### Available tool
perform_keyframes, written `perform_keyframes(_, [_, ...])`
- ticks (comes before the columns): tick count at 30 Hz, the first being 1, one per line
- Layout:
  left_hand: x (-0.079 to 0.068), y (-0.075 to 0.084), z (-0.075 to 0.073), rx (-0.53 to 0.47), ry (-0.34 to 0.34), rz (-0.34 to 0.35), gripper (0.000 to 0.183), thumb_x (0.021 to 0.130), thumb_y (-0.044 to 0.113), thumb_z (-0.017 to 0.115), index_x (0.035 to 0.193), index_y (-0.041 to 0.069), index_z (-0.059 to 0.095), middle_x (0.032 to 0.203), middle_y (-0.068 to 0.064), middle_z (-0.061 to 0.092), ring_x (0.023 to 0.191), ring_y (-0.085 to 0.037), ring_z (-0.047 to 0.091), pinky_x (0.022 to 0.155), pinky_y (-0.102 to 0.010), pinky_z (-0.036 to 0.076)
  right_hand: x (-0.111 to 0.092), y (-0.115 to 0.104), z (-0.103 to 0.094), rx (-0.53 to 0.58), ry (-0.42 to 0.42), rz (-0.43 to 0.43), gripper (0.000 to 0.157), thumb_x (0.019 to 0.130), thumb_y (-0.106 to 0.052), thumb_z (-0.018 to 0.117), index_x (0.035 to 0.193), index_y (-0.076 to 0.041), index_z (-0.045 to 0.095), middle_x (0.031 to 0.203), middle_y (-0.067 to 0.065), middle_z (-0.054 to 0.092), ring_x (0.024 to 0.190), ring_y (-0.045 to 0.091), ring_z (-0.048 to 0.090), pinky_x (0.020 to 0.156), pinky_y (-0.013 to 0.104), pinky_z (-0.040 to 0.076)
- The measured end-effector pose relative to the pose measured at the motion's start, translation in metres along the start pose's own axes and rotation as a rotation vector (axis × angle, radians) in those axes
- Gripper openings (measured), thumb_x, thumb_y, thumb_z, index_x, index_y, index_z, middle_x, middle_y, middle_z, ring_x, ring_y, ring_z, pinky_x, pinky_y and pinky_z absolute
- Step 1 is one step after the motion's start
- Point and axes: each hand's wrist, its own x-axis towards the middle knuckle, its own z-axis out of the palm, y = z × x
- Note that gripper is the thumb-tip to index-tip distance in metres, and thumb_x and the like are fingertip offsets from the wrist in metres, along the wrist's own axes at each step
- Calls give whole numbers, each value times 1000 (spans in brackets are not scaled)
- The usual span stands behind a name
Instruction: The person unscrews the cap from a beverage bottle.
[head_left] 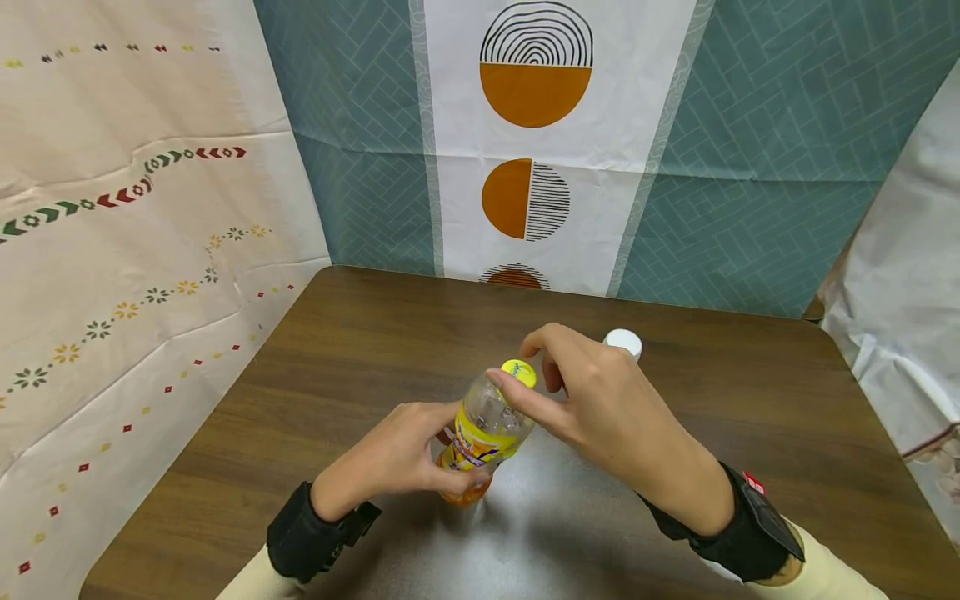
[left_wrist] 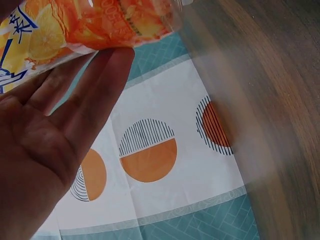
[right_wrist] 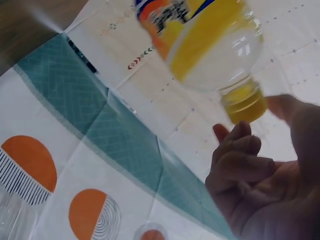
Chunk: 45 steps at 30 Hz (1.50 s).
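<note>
My left hand (head_left: 408,446) holds a clear plastic drink bottle (head_left: 487,429) by its lower part, fingers behind and thumb in front. The bottle leans to the right. It has a yellow and orange fruit label (left_wrist: 50,35) and a yellow screw cap (head_left: 518,372) on its neck. At the cap, my right hand (head_left: 600,396) has its thumb on one side and its curled fingertips at the other edge. The right wrist view shows the thumb right against the cap (right_wrist: 245,105), with the other fingers bent below it.
A white round lid (head_left: 623,340) shows just behind my right hand, which hides what is under it. The brown wooden table (head_left: 390,333) extends to a patterned cloth (head_left: 675,233) at the back. Another printed cloth (head_left: 150,275) hangs along the left side.
</note>
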Motion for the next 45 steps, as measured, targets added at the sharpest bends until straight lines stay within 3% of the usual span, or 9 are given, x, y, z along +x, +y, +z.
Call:
perform_keyframes(9, [1,-4,2,53,36,-53,39,74,48,73,102,24,60,85,18,64,70,5,58,59,-21,54,-2,-8,3,-152,30,133,31,82,-34,70,79,-5,60,53,-6,43,43,4,37,35,21,35])
perform_keyframes(17, [1,-3,4,86,66,-59,42,73,48,73,104,24,59,86,17,64,69,5,57,59,-27,56,-2,-7,11,-174,15,195,35,82,-38,69,70,-9,53,50,-8,41,39,5,37,33,23,34])
perform_keyframes(26, [2,-2,6,145,89,-44,42,71,46,74,103,23,59,86,16,63,68,4,56,57,-28,55,-2,-4,15,-202,47,136,39,83,-33,69,64,-11,42,47,-7,33,36,6,32,31,24,29])
perform_keyframes(45, [1,3,2,70,42,-43,41,72,46,75,104,24,60,88,17,64,72,5,58,60,-24,55,-3,3,8,-74,-14,60,35,84,-31,67,66,-13,43,51,-7,37,39,5,31,32,22,27])
